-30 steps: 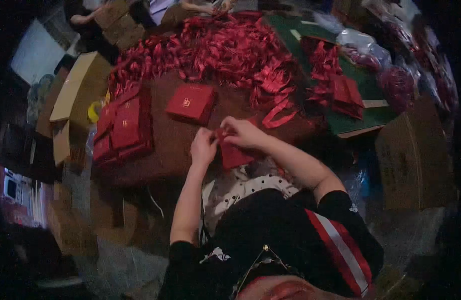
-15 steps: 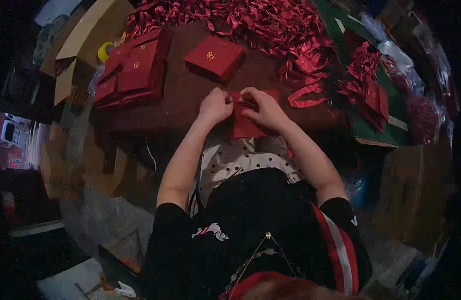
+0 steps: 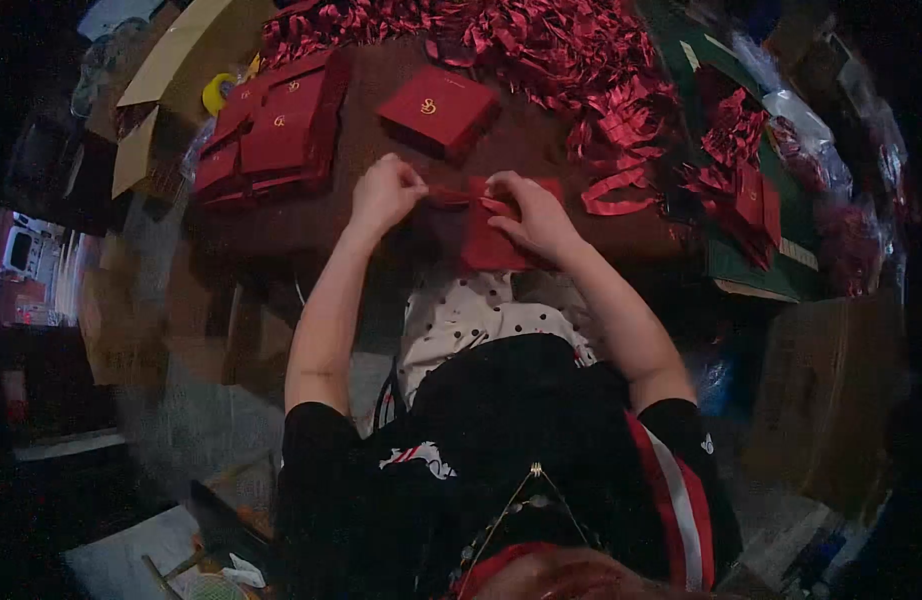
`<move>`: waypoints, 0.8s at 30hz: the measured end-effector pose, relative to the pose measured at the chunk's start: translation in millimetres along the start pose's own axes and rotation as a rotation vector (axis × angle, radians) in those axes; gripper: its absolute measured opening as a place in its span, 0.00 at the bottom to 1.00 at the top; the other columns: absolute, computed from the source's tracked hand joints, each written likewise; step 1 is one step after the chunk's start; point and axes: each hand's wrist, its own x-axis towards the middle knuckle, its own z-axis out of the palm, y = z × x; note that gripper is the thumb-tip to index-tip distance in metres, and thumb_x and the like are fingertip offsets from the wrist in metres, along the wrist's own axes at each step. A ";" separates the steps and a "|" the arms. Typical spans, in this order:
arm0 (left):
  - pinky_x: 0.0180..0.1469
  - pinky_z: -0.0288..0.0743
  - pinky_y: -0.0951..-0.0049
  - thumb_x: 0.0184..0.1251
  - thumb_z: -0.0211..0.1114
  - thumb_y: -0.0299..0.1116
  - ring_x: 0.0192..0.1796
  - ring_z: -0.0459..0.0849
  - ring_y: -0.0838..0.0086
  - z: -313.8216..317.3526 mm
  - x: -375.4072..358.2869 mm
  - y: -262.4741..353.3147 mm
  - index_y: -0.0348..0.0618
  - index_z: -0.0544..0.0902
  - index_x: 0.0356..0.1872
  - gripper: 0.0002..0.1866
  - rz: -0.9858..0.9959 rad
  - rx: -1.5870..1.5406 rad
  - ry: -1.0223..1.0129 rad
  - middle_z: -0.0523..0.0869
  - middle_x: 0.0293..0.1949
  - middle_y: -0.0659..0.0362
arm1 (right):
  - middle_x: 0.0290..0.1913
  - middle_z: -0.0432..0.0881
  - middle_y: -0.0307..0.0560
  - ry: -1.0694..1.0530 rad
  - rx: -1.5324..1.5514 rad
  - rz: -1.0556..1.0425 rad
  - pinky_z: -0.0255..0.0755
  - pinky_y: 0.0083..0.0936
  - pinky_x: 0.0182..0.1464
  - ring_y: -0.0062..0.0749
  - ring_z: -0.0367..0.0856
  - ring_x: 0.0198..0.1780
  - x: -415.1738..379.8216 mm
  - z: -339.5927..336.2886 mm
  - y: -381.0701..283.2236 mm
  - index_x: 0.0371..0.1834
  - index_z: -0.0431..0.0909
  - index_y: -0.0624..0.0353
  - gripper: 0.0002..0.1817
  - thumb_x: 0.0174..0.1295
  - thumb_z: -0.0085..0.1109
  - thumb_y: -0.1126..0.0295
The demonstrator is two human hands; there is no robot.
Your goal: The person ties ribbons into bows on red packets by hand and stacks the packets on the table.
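My left hand is closed in a pinch on the end of a red ribbon. The ribbon stretches sideways toward a flat red packet at the near edge of the brown-covered table. Over that packet is my right hand, its fingers curled and pressing on it near the ribbon. Whether the right fingertips also hold the ribbon is hidden. Just beyond my hands lies a red box-like packet with a gold emblem.
Stacked red packets with gold emblems lie at the left. A big heap of red ribbons covers the back and right. Further right, more ribbons and a red packet rest on a green surface. An open cardboard box stands left.
My left hand has moved left, away from my right hand, drawing the ribbon out between them. My right hand has stayed at the packet. The view has shifted slightly.
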 end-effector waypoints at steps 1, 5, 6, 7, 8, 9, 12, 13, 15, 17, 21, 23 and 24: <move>0.48 0.77 0.58 0.61 0.75 0.37 0.43 0.84 0.59 -16.6 -8.8 -0.1 0.42 0.87 0.34 0.10 -0.058 0.103 0.053 0.82 0.43 0.55 | 0.50 0.84 0.52 -0.002 -0.002 0.008 0.76 0.37 0.59 0.46 0.83 0.55 1.2 0.8 -0.8 0.58 0.71 0.57 0.28 0.54 0.72 0.71; 0.51 0.78 0.57 0.58 0.73 0.34 0.49 0.84 0.56 -10.7 -13.7 -24.2 0.44 0.87 0.34 0.07 -0.094 0.033 0.334 0.82 0.45 0.55 | 0.49 0.85 0.51 0.078 -0.026 -0.058 0.75 0.38 0.58 0.47 0.82 0.54 18.5 6.5 6.0 0.57 0.72 0.56 0.26 0.56 0.71 0.69; 0.51 0.77 0.54 0.61 0.71 0.34 0.49 0.83 0.52 -6.1 -16.6 -17.2 0.46 0.84 0.45 0.12 -0.182 0.039 0.406 0.79 0.49 0.51 | 0.49 0.85 0.51 0.081 -0.029 -0.064 0.75 0.38 0.58 0.47 0.82 0.54 21.2 9.8 9.3 0.57 0.72 0.56 0.26 0.56 0.71 0.69; 0.51 0.77 0.54 0.62 0.70 0.35 0.50 0.81 0.50 4.0 -24.3 -9.1 0.47 0.82 0.49 0.15 -0.063 0.075 0.581 0.78 0.49 0.49 | 0.49 0.84 0.53 0.103 -0.025 -0.056 0.75 0.41 0.56 0.50 0.81 0.54 25.8 10.9 9.4 0.57 0.72 0.55 0.26 0.56 0.71 0.68; 0.51 0.76 0.53 0.63 0.69 0.36 0.52 0.80 0.49 16.5 -31.9 -1.3 0.47 0.80 0.53 0.18 0.062 0.110 0.753 0.77 0.50 0.48 | 0.48 0.82 0.55 0.128 -0.022 -0.047 0.75 0.44 0.54 0.54 0.80 0.53 30.6 11.6 9.8 0.58 0.72 0.53 0.26 0.56 0.71 0.67; 0.52 0.75 0.52 0.63 0.70 0.39 0.54 0.78 0.47 27.7 -38.7 10.9 0.45 0.77 0.56 0.22 0.099 -0.003 0.645 0.77 0.49 0.46 | 0.51 0.83 0.56 0.090 -0.097 0.044 0.76 0.43 0.54 0.53 0.81 0.55 32.4 12.9 11.5 0.58 0.73 0.54 0.24 0.59 0.69 0.66; 0.54 0.75 0.55 0.60 0.73 0.52 0.57 0.77 0.51 61.8 -66.0 50.0 0.43 0.78 0.59 0.31 0.134 0.015 0.340 0.77 0.52 0.47 | 0.54 0.82 0.55 0.038 0.227 -0.076 0.77 0.42 0.56 0.51 0.81 0.57 28.9 -8.9 6.9 0.60 0.72 0.54 0.23 0.62 0.66 0.66; 0.55 0.74 0.55 0.60 0.73 0.52 0.57 0.76 0.50 73.2 -67.3 49.7 0.43 0.78 0.59 0.32 0.103 0.021 0.316 0.77 0.52 0.47 | 0.56 0.82 0.53 0.065 0.255 -0.069 0.75 0.39 0.59 0.49 0.80 0.60 27.7 -19.1 16.3 0.61 0.73 0.54 0.22 0.64 0.64 0.68; 0.56 0.74 0.55 0.59 0.74 0.51 0.56 0.76 0.49 85.2 -67.3 48.9 0.40 0.78 0.60 0.33 0.064 0.024 0.307 0.77 0.53 0.47 | 0.56 0.83 0.49 0.144 -0.045 -0.198 0.75 0.37 0.60 0.48 0.80 0.61 9.6 -55.0 15.7 0.60 0.76 0.52 0.24 0.58 0.65 0.72; 0.55 0.74 0.55 0.58 0.75 0.50 0.55 0.76 0.50 85.6 -68.4 51.6 0.41 0.78 0.60 0.33 0.057 0.033 0.327 0.78 0.52 0.48 | 0.61 0.81 0.41 -0.005 -0.308 -0.407 0.76 0.36 0.59 0.43 0.79 0.59 -11.1 -89.6 24.9 0.58 0.79 0.46 0.30 0.46 0.66 0.77; 0.55 0.74 0.55 0.57 0.75 0.49 0.52 0.77 0.51 95.3 -69.4 51.7 0.42 0.78 0.58 0.31 0.056 -0.008 0.401 0.78 0.49 0.49 | 0.65 0.78 0.41 -0.297 -0.467 -0.556 0.77 0.38 0.56 0.45 0.80 0.57 -49.1 -101.7 22.3 0.55 0.81 0.45 0.28 0.45 0.62 0.76; 0.54 0.74 0.55 0.57 0.75 0.49 0.52 0.77 0.51 99.6 -71.2 50.9 0.42 0.78 0.57 0.31 0.060 -0.029 0.421 0.78 0.48 0.49 | 0.67 0.77 0.40 -0.348 -0.428 -0.605 0.79 0.37 0.50 0.44 0.81 0.54 -55.9 -98.9 22.6 0.53 0.81 0.46 0.25 0.47 0.61 0.74; 0.53 0.74 0.55 0.57 0.75 0.49 0.51 0.78 0.52 101.7 -71.3 48.2 0.42 0.78 0.56 0.31 0.063 -0.044 0.440 0.78 0.47 0.50 | 0.67 0.77 0.41 -0.375 -0.427 -0.619 0.79 0.37 0.49 0.44 0.81 0.53 -57.8 -93.4 31.8 0.52 0.82 0.46 0.24 0.47 0.61 0.74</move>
